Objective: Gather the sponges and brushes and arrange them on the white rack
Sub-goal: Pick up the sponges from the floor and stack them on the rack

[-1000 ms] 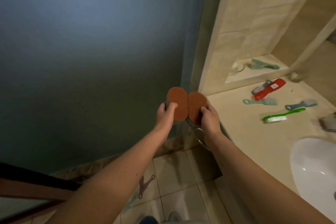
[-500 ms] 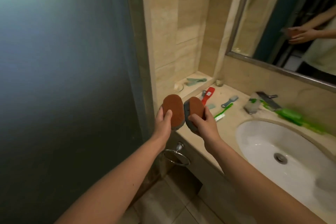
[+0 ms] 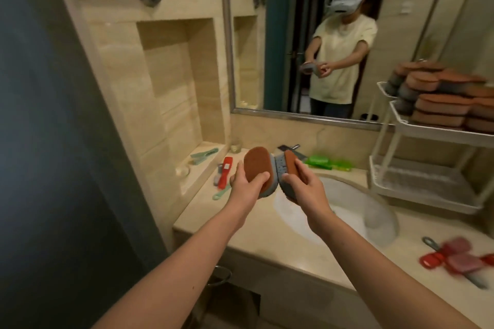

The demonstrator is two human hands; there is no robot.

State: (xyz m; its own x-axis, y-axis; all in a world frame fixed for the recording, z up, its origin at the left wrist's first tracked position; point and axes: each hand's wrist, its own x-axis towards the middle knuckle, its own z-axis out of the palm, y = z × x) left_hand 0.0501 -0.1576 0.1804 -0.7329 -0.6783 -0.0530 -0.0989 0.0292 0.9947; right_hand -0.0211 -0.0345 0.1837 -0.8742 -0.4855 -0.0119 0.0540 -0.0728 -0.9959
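bathroom counter [image 3: 256, 232]: left hand [image 3: 247, 184] fingers [image 3: 238, 169] clamp brown sponge [image 3: 255, 163], right hand [image 3: 307, 189] fingers clamp second sponge [image 3: 282, 168]

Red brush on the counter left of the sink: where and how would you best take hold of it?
Pinch the red brush across its narrow width near its near end, coming from above and the right. It lies flat, pointing away, with a grey brush close along its left, so the right edge looks freer.

You face a beige tabletop [image 3: 254, 243] with a white basin [image 3: 369, 219] sunk into it. Left of centre lie a red brush [image 3: 226, 172] and a pale green brush [image 3: 220, 195]. At the right edge stands the white rack [image 3: 417, 181], stacked sponges [image 3: 441, 107] on its upper tier. Blurred red and pink brushes [image 3: 454, 259] lie lower right.
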